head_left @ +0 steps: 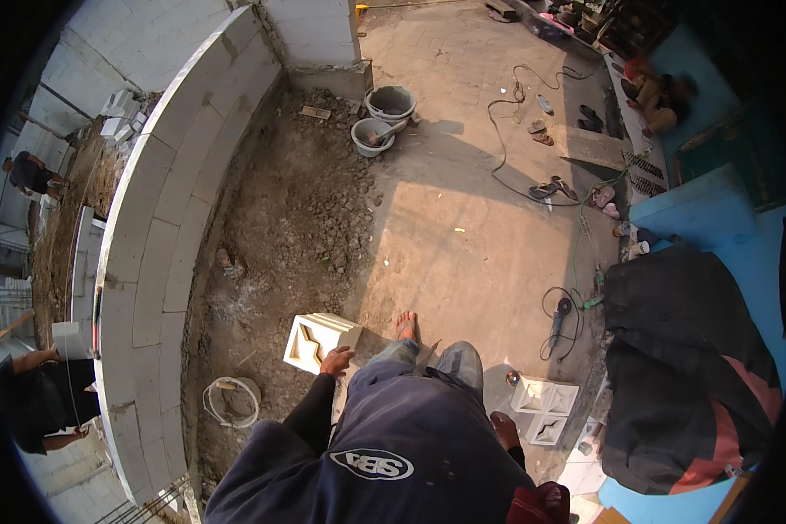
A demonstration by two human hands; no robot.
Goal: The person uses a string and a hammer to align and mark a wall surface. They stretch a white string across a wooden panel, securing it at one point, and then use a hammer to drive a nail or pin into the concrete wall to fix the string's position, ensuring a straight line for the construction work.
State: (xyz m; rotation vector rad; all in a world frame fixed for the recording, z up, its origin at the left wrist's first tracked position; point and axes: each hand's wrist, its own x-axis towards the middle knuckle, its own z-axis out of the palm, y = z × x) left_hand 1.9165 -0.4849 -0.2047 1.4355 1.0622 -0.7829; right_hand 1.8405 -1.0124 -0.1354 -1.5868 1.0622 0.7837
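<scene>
My left hand (336, 361) grips the near right edge of a cream ventilation block (321, 341), which has a zigzag opening in its face. The block is tilted and looks larger than the similar blocks on the ground, so it appears raised. By my right side hangs my right hand (504, 430), partly hidden by my body, its fingers hard to make out. Several pale ventilation blocks (546, 397) lie on the ground just right of that hand, apart from it.
A low grey block wall (162, 236) bounds the left, with rubble (297, 201) beside it. Buckets (390, 103) stand ahead; another white bucket (232, 402) sits near left. An angle grinder (560, 321) and cables lie right. Co-workers (44, 397) are beyond the wall.
</scene>
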